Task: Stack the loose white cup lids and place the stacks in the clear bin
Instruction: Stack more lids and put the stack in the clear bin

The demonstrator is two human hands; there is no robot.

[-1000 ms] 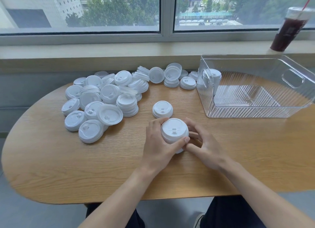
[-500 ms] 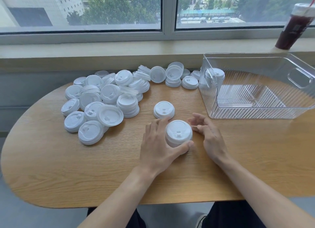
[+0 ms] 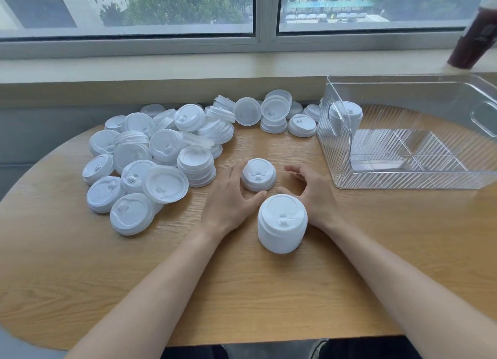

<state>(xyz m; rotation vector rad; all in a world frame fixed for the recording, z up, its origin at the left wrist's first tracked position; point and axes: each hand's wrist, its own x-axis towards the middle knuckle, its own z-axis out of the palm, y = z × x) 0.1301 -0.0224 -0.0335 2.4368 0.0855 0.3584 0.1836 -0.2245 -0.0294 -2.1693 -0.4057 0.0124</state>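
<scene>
Having just let go of the finished stack [image 3: 281,223] on the tabletop [image 3: 376,237], I am reaching my left hand [image 3: 228,197] and right hand [image 3: 312,194], both open, around the next small stack [image 3: 258,174] to add it.

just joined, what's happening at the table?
A person is sorting white cup lids. A finished stack stands free near the table's front edge. Both hands, left and right, reach for a short stack behind it; neither grips it yet. One stack is in the clear bin; a loose pile remains.
</scene>
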